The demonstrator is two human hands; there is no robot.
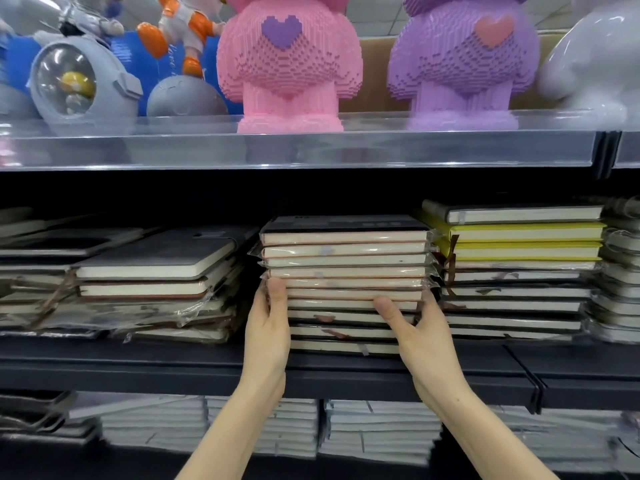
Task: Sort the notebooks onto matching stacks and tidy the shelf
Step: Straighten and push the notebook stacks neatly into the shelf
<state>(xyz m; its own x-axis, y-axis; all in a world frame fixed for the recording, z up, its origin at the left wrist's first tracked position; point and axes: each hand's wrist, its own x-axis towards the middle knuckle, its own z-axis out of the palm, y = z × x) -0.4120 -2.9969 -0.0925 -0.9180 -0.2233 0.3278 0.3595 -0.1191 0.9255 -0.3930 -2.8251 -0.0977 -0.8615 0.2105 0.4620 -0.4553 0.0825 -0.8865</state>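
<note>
Stack (346, 265): wrapped notebooks, middle of shelf (138, 362).
Left hand (268, 327): grips stack's left side, thumb on front.
Right hand (422, 330): grips right side, thumb on front.
Left pile (156, 271): dark covers, untidy.
Right pile (519, 271): yellow notebooks near top.

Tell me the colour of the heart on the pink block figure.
Purple: the heart shows best in the head view.

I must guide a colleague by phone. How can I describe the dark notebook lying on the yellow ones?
On the dark middle shelf, find the middle stack gripped by the left hand and right hand. The next stack to its right, under the purple brick figure, is topped by the dark notebook. Only it lies directly on yellow notebooks.
</note>
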